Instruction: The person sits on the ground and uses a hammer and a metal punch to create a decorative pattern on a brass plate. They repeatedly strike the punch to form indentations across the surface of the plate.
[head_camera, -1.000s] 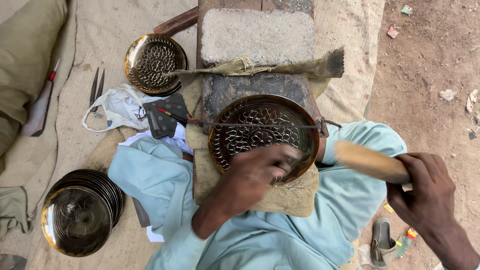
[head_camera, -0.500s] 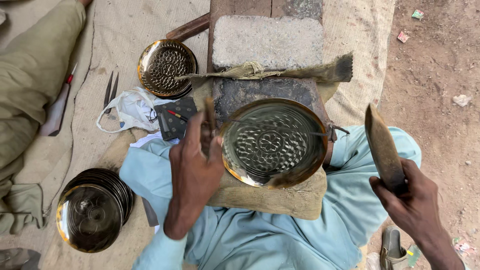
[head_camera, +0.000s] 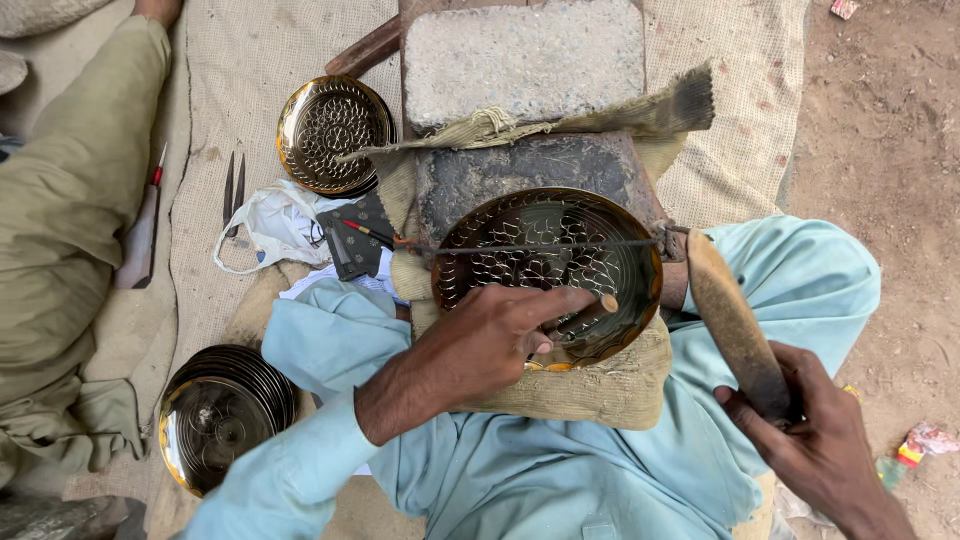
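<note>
my left hand lies over the near rim of a pierced brass plate, fingers curled around a short rod-like tool whose pale tip points into the dish. my right hand is off to the right and nearer to me, clenched around the wooden handle of a fret saw; its thin blade runs straight across the plate just beyond my left hand's knuckles.

the plate sits tilted on a padded burlap cushion under my left hand, resting in my lap between my pale blue trouser legs. just beyond the plate is a dark worn block, and farther out a grey stone slab with a frayed strip of cloth tied across its near edge.

beyond my left hand and to its left stands a second pierced brass plate. nearer, left of my left wrist, lie a crumpled white bag, a dark card of small tools and a pair of metal pincers, all on the sacking that covers the ground. close to my left elbow is a stack of plain brass plates. at the far left another person's olive-clad leg stretches along the sacking.
</note>
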